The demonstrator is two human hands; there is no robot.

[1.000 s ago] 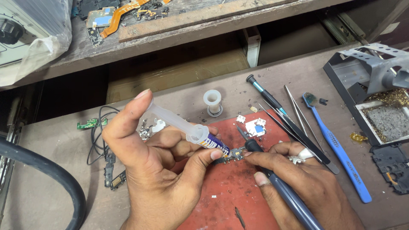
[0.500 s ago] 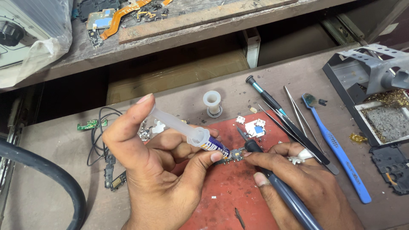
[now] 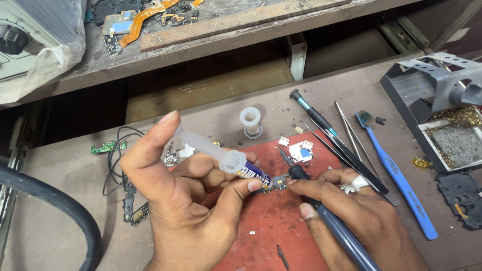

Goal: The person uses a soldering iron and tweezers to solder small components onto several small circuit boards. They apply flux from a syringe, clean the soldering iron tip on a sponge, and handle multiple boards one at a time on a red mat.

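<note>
Looking down from my head camera, I see my left hand [image 3: 181,200] wrapped around a small see-through syringe [image 3: 221,155], with my thumb up on the plunger end so I can push paste out a little at a time. The other fingers curl under the barrel to keep it steady, and its tip points down at a tiny circuit board part [image 3: 277,183]. That part lies on the red mat [image 3: 266,226], near the middle of the bench, right between my two hands. My right hand [image 3: 351,216] is closed around a dark soldering iron [image 3: 331,221], held like a pencil so the tip sits just beside the little part. A finger of that hand presses close to the part, maybe to stop it sliding. Beside the mat lie tweezers [image 3: 351,135], a screwdriver [image 3: 314,113] and a blue toothbrush [image 3: 396,175], all near my right hand so I can grab them fast. A white spool [image 3: 250,122] stands just past the mat. A grey metal stand [image 3: 442,85] with a tray waits at the far right. Black wires [image 3: 118,155] and green board bits lie off to the left.
</note>
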